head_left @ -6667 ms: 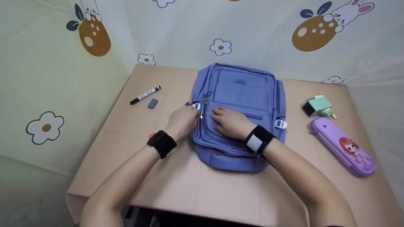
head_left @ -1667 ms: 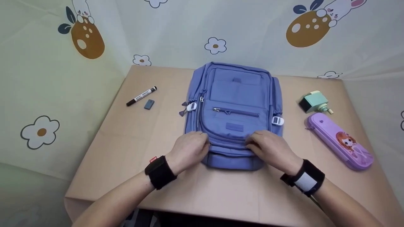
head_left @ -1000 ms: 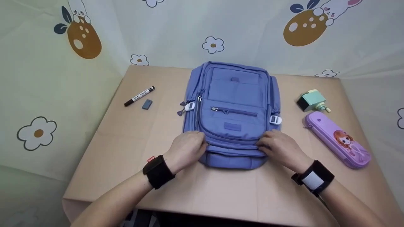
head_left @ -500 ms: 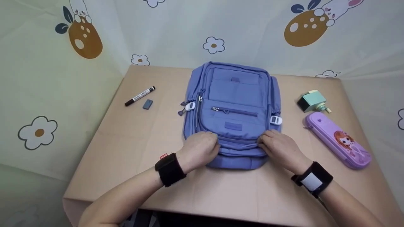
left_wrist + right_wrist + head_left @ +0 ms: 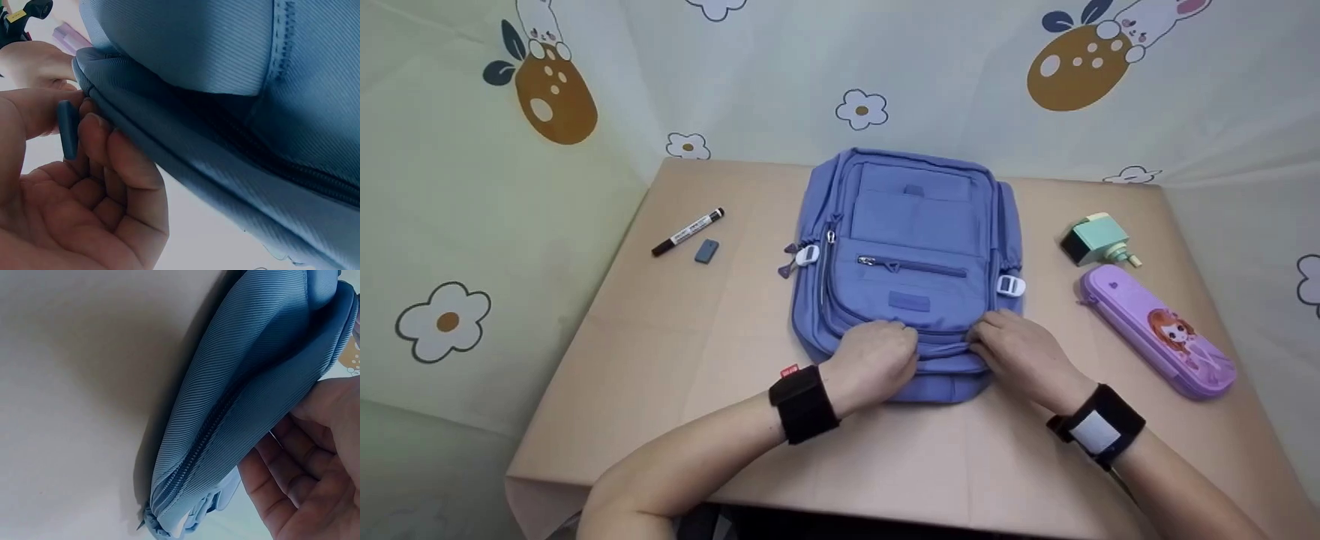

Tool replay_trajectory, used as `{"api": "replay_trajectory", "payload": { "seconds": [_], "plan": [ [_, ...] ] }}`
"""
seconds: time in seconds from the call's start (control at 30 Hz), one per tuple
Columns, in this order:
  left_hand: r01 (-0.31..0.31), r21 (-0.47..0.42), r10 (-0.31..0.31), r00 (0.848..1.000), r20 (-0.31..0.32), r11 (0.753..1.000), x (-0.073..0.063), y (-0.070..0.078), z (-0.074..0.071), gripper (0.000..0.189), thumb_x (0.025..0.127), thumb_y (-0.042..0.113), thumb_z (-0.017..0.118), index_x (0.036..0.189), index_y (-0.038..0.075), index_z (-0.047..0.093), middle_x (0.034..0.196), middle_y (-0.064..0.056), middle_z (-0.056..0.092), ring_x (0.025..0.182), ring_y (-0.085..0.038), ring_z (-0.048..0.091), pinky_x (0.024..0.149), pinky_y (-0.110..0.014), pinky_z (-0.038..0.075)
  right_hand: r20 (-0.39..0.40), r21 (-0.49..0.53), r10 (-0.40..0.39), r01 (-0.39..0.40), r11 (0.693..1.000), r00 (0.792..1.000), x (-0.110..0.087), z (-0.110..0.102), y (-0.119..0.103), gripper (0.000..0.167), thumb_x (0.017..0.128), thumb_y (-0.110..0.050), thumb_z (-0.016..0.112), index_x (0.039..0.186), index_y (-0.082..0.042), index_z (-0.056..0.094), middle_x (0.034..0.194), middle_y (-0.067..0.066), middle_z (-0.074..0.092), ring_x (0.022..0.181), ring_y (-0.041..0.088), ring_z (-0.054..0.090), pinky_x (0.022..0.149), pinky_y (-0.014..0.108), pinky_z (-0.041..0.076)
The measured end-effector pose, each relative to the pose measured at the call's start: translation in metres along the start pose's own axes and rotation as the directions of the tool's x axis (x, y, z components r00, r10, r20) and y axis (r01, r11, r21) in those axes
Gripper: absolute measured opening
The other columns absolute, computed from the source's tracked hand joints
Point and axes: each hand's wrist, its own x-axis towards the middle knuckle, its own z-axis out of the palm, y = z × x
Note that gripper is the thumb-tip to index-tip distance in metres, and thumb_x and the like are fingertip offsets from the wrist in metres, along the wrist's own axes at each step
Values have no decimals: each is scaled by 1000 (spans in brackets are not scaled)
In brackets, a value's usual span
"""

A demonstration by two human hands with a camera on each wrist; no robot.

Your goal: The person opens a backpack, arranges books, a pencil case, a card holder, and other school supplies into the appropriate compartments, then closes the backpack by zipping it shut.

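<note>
A blue backpack (image 5: 919,217) lies front side up on the table, its bottom end towards me. My left hand (image 5: 877,364) is at the lower middle of the bag. In the left wrist view its thumb and curled fingers pinch a dark blue zipper pull (image 5: 68,129) beside a zipper that runs along the bag's edge. My right hand (image 5: 1027,356) grips the fabric edge at the bag's lower right corner. In the right wrist view its thumb and fingers hold that edge, close to a dark zipper (image 5: 197,453). Hands partly hide the bag's lower seam in the head view.
On the left of the table (image 5: 660,390) lie a black-and-white marker (image 5: 688,232) and a small grey-blue eraser-like block (image 5: 706,251). On the right are a mint-green pencil sharpener (image 5: 1099,238) and a purple pencil case (image 5: 1159,330). Patterned cloth walls stand behind.
My left hand has gone from the bag's left side to its lower left corner, then rightwards along the bottom. My right hand has moved from the front panel to the lower right corner.
</note>
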Motion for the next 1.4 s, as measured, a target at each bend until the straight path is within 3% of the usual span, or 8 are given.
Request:
{"api": "replay_trajectory", "payload": {
  "seconds": [0.27,0.43,0.53,0.6,0.8,1.1,1.27,1.4],
  "plan": [
    [24,-55,-23,1000,10,998,-9,-9,-9,27,99,32,65,80,13,64,76,1,62,71,-20,62,61,-36,53,40,9,23,-23,1000,999,1,0,-1,9,89,-5,77,93,-8,70,90,2,65,87,22,61,75,39,54],
    [30,-45,-33,997,-66,999,-17,-34,-25,17,97,23,66,85,11,69,77,0,64,70,-20,61,63,-35,53,46,18,27,-28,999,999,1,0,0,10,88,-4,78,94,-8,70,91,2,65,88,22,61,76,39,54],
    [-8,-43,3,994,-114,999,-20,-56,-30,8,94,12,65,93,10,74,85,-3,69,76,-22,63,68,-37,53,49,21,30,-31,999,998,1,-1,0,11,88,-3,78,94,-9,71,92,2,65,89,22,61,76,39,54],
    [-51,-57,44,993,-111,997,-22,-71,-30,11,92,8,66,97,10,76,90,-3,70,80,-24,63,72,-38,52,51,21,30,-31,999,998,1,-2,0,11,88,-3,78,94,-9,70,92,2,65,89,22,61,76,39,54],
    [-167,-132,170,985,12,977,-27,-101,-22,16,90,15,74,103,7,78,98,-4,70,93,-25,61,83,-39,51,48,21,29,-30,999,998,1,-2,-1,10,88,-3,76,93,-8,70,92,3,66,88,23,61,75,39,54],
    [-268,-78,274,957,91,960,-23,-105,-15,9,91,19,77,95,12,80,96,-1,73,91,-22,64,84,-37,52,67,18,43,-45,999,997,1,-4,-1,10,88,-3,76,94,-8,70,92,3,65,88,23,61,75,39,54],
    [-254,-25,256,962,93,967,-23,-102,-9,6,92,18,75,93,13,79,93,1,71,87,-20,66,79,-37,54,91,26,45,-47,999,995,4,-10,-4,9,87,-3,76,94,-8,72,92,3,68,88,23,62,76,40,55],
    [-229,0,229,971,66,973,-24,-101,-5,6,92,17,73,93,14,78,90,3,69,84,-19,67,76,-38,54,45,77,29,-33,997,999,14,-17,-14,6,88,-8,79,94,-9,76,90,0,69,86,19,63,75,38,55]
  ]
}}
